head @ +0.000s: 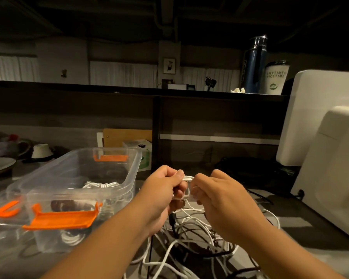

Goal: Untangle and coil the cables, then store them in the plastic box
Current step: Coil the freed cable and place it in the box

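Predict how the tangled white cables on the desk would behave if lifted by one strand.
Probably floppy: the tangled white cables lie in loose, sagging curves. One strand would likely drag others along, since white and dark strands cross repeatedly. Probably light: left hand and right hand lift a thin loop.

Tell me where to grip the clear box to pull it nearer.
Take the box by the rim of its near short wall, just above the orange latch, coming from the near side. The top is open, so that rim is free to hook over; the latch sticks out unclipped and would likely swing.
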`<action>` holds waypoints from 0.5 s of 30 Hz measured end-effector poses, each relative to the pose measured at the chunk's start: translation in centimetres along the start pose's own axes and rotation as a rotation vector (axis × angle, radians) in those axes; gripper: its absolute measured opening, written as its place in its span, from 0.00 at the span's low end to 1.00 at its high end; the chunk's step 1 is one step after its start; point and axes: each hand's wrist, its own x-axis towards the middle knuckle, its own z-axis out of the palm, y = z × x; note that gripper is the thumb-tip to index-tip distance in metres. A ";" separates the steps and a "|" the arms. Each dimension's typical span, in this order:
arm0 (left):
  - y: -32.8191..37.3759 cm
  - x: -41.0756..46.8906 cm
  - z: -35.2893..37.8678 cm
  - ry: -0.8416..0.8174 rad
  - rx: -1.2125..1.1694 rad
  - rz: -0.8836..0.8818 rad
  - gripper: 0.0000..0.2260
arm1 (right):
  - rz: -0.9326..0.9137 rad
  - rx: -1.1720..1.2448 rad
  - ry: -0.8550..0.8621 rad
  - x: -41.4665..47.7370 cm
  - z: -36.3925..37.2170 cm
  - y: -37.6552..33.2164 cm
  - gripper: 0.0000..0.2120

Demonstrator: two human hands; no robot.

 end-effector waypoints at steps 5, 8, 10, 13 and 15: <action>0.0 -0.5 0.5 -0.029 -0.050 -0.001 0.09 | -0.020 0.060 0.146 0.0 -0.2 0.5 0.13; -0.2 -0.3 0.5 -0.048 0.007 0.044 0.10 | 0.023 0.222 0.204 0.0 -0.7 0.9 0.07; -0.3 0.0 0.5 -0.071 0.075 0.121 0.09 | 0.119 0.441 0.214 -0.2 -1.0 0.8 0.06; -0.4 -0.3 0.6 -0.144 0.136 0.252 0.07 | 0.318 0.706 0.246 0.0 -1.3 0.6 0.11; -0.4 -0.6 0.7 -0.205 0.203 0.317 0.13 | 0.395 0.723 0.253 0.2 -1.4 0.6 0.12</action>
